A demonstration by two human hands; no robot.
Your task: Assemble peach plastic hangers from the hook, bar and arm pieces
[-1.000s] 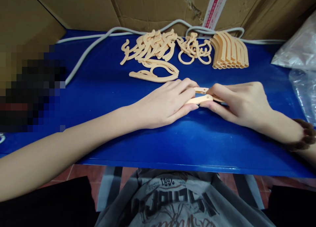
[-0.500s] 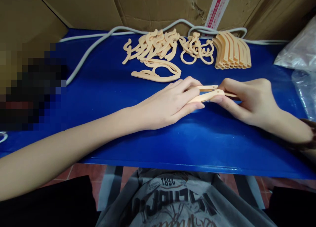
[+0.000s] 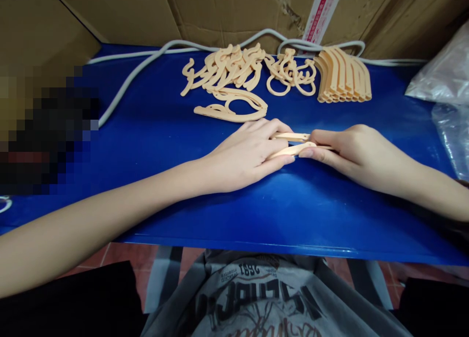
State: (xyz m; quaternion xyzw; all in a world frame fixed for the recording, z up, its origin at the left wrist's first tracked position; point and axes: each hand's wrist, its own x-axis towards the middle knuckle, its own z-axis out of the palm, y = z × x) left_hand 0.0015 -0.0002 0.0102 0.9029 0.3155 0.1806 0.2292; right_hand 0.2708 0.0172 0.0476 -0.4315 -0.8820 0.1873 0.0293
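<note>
My left hand (image 3: 249, 154) and my right hand (image 3: 348, 149) meet over the blue table (image 3: 154, 132), both pinching thin peach plastic hanger pieces (image 3: 293, 144). Two slender arms of the pieces show between my fingertips, one above the other; the rest is hidden under my hands. An assembled peach hanger (image 3: 230, 107) lies flat just beyond my left hand.
At the back lie a loose pile of peach hook parts (image 3: 223, 68), a cluster of ring-shaped parts (image 3: 289, 73) and a neat stack of curved arms (image 3: 342, 75). A grey cable (image 3: 146, 66) runs along the rear. Cardboard boxes (image 3: 227, 10) stand behind, clear plastic bags (image 3: 445, 83) at right.
My right hand drew away to the right, pulling the pieces apart, then came back left; the two arms now sit close together between my fingertips again.
</note>
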